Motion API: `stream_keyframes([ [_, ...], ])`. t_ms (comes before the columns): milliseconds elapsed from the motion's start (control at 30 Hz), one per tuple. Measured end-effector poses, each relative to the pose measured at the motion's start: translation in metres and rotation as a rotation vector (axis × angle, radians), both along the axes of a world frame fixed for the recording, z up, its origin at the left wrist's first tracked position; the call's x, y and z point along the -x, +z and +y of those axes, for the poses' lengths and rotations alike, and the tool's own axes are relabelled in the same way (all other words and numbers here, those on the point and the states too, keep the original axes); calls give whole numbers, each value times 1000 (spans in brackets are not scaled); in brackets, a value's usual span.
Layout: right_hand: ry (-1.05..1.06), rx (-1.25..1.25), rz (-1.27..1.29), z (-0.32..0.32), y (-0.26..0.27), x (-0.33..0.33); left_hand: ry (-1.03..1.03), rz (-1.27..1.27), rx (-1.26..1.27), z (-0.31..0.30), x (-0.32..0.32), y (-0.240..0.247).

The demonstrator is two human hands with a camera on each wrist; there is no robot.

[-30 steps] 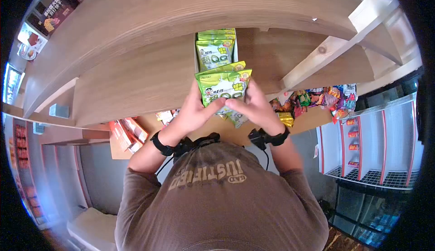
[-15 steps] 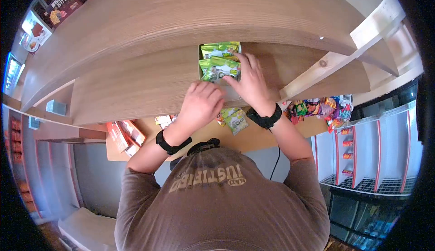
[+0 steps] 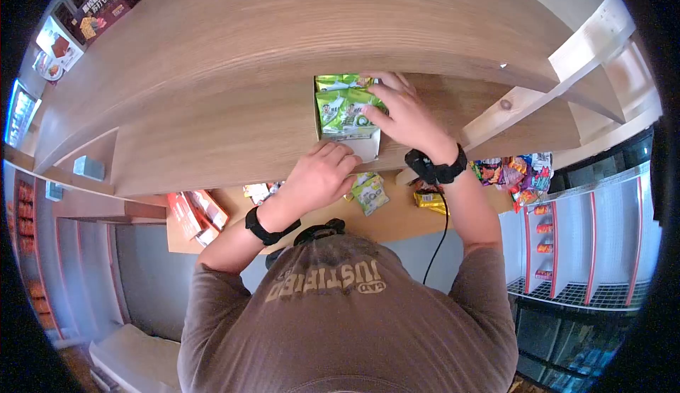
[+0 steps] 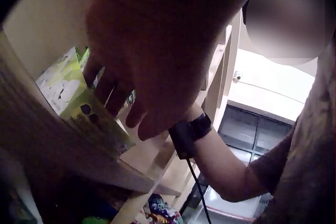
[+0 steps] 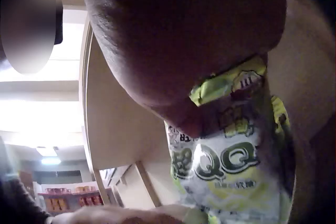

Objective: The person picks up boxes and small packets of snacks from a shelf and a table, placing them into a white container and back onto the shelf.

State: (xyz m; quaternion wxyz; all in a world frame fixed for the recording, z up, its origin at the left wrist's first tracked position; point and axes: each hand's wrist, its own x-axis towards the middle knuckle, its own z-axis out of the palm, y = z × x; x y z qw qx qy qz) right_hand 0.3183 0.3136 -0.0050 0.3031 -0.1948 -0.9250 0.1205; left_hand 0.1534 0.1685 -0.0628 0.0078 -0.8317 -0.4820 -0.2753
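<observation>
Green packet [image 3: 345,113], gripped by right hand [image 3: 405,116], stands near shelf [image 3: 212,138] edge.

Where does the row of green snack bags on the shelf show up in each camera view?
Head: green snack bags upper centre, gripped by the right hand.
Left wrist: left of centre, beside the left hand and its fingers.
Right wrist: lower right, just below the palm.
Shared landmark: the wooden shelf that they stand on.
</observation>
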Motion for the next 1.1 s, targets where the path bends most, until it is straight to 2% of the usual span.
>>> stream_keyframes([
  [33,1,5,0,0,1,1,-20,-6,16,-1,-1,0],
  [100,10,-83,-218,1,2,7,0,13,14,-1,-5,2],
  [133,29,-144,-215,3,-6,13,20,32,12,-1,-7,3],
  [267,-35,-18,-370,-6,-10,30,94,16,99,-3,-12,0],
  [400,-38,-149,-289,-2,-21,37,64,33,43,-3,-12,-5],
  [500,12,-54,-407,6,-19,38,59,46,1,-4,-12,-6],
  [700,-107,-134,-300,6,-11,35,154,139,79,0,-16,-1],
  [767,-84,-184,-208,9,-18,34,165,136,129,3,-17,-2],
  [833,-88,-152,-208,5,-16,33,192,105,43,5,-19,-6],
  [1100,-1,-143,-242,2,-10,32,215,125,68,10,-16,-11],
])
